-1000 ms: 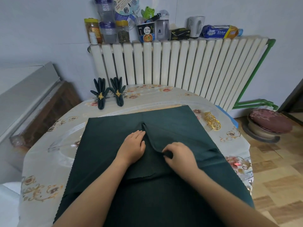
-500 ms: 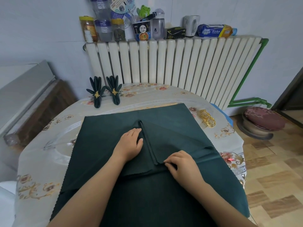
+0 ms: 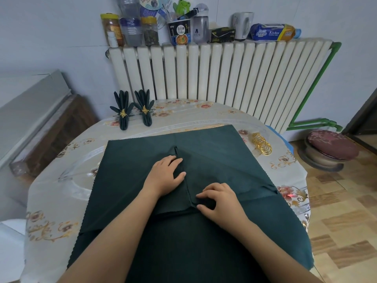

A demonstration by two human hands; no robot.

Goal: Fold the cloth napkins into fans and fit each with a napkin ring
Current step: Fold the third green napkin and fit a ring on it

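Two fans (image 3: 132, 110) already ringed at 11 o'clock; third napkin (image 3: 214, 166) mid-table, dark green, matte, pinked edges. Since a second ago the pleat ridge is flatter and longer, running to 6 o'clock: first pleat is set. Left hand (image 3: 165, 176) presses flat, fingers straight; right hand (image 3: 219, 198) pinches the fold's near end. Gold rings (image 3: 261, 144) wait at 2 o'clock.

a white radiator (image 3: 220, 72) lines the pale wall (image 3: 51, 33), its top crowded with jars (image 3: 130, 29); tan patchwork floor (image 3: 342, 231) beside the table.

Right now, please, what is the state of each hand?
Left hand: open, pressing flat on the green napkin.
Right hand: pinching the napkin's folded edge.
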